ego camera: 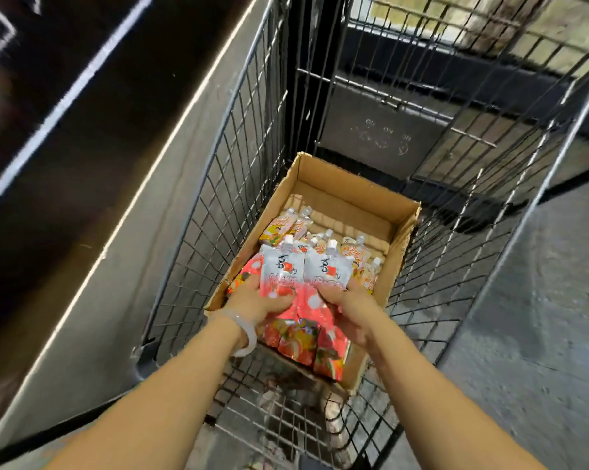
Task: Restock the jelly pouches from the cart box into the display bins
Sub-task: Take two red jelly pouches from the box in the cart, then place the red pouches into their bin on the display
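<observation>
Left hand (265, 301) and right hand (345, 305) clamped together around a stack of red jelly pouches (300, 300) above the cardboard box (396, 262) in the wire cart (239, 157). Box roughly half emptied; orange pouches (356, 254) remaining; display bins out of view.

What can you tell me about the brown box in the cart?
The cardboard box is brown, plain and open on top, with worn, bent edges. It sits tilted inside the wire cart. Its far half shows bare cardboard; the near half holds jelly pouches with white caps. The left hand and right hand grip red pouches in it.
</observation>
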### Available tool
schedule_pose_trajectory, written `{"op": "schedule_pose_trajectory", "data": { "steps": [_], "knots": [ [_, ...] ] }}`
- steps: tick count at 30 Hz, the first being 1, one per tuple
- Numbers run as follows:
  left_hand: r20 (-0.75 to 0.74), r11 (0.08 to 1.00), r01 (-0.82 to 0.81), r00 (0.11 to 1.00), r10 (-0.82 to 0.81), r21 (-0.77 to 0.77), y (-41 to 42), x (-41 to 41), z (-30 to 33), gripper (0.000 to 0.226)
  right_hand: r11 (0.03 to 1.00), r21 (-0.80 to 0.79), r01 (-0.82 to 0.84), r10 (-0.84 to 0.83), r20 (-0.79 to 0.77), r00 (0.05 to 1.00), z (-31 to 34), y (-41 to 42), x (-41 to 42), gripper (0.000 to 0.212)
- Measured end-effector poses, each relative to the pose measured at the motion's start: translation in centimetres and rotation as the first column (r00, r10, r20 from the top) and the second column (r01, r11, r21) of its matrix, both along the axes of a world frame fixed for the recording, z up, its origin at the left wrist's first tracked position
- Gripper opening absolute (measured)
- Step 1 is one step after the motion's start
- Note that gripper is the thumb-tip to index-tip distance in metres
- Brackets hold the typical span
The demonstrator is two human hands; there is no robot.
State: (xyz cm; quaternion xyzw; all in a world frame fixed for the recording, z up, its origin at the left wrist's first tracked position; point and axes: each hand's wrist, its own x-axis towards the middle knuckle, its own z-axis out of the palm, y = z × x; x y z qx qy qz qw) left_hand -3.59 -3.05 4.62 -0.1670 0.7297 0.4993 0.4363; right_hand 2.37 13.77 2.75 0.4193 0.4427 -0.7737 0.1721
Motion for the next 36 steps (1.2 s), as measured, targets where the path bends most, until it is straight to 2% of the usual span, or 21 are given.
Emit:
{"op": "schedule_pose_trajectory", "data": {
  "steps": [3, 7, 9, 14, 16, 19, 24, 26, 31, 34, 36],
  "knots": [
    [-0.004, 0.987, -0.113, 0.993, 0.114, 0.113, -0.1, 0.5, 3.1, 0.056, 0.997, 0.004, -0.077, 0.077, -0.075, 0.994, 4.0, 0.2, 0.1, 0.026],
    [-0.091, 0.949, -0.229, 0.963, 0.253, 0.217, -0.4, 1.2, 7.8, 0.044, 0.973, 0.089, -0.215, 0.228, -0.187, 0.955, 9.2, 0.4, -0.7, 0.032],
    [-0.130, 0.922, -0.292, 0.934, 0.332, 0.254, -1.2, 2.5, 9.6, 0.047, 0.959, 0.116, -0.260, 0.281, -0.253, 0.926, 11.4, 0.2, -0.6, 0.037],
    [-0.191, 0.810, -0.500, 0.801, 0.567, 0.307, -2.9, 10.7, 13.8, 0.035, 0.886, 0.179, -0.428, 0.464, -0.327, 0.823, 16.3, -1.2, 3.4, 0.020],
    [-0.197, 0.751, -0.559, 0.740, 0.643, 0.352, -4.0, 14.6, 15.4, 0.039, 0.844, 0.159, -0.511, 0.533, -0.345, 0.773, 17.7, -2.5, 5.3, 0.027],
    [-0.203, 0.643, -0.658, 0.620, 0.758, 0.393, -6.9, 20.4, 17.1, 0.038, 0.768, 0.179, -0.615, 0.633, -0.360, 0.686, 19.7, -5.9, 7.8, 0.038],
    [-0.214, 0.438, -0.771, 0.383, 0.899, 0.462, -14.0, 31.6, 20.7, 0.046, 0.572, 0.234, -0.786, 0.796, -0.390, 0.463, 22.9, -15.9, 14.2, 0.035],
    [-0.241, 0.365, -0.797, 0.280, 0.929, 0.481, -17.5, 36.9, 22.4, 0.032, 0.493, 0.245, -0.835, 0.829, -0.424, 0.365, 24.3, -20.8, 17.8, 0.028],
    [-0.346, 0.197, -0.857, 0.023, 0.938, 0.476, -26.1, 54.6, 26.7, 0.041, 0.246, 0.268, -0.932, 0.858, -0.508, 0.080, 27.9, -34.1, 32.1, 0.027],
    [-0.379, 0.041, -0.884, -0.157, 0.912, 0.465, -29.9, 67.6, 28.7, 0.049, 0.061, 0.275, -0.960, 0.836, -0.539, -0.101, 29.1, -41.5, 43.4, 0.026],
    [-0.417, -0.029, -0.877, -0.257, 0.872, 0.480, -31.4, 75.9, 29.8, 0.039, -0.042, 0.254, -0.966, 0.802, -0.568, -0.184, 29.5, -45.7, 51.3, 0.026]
  ]
}}
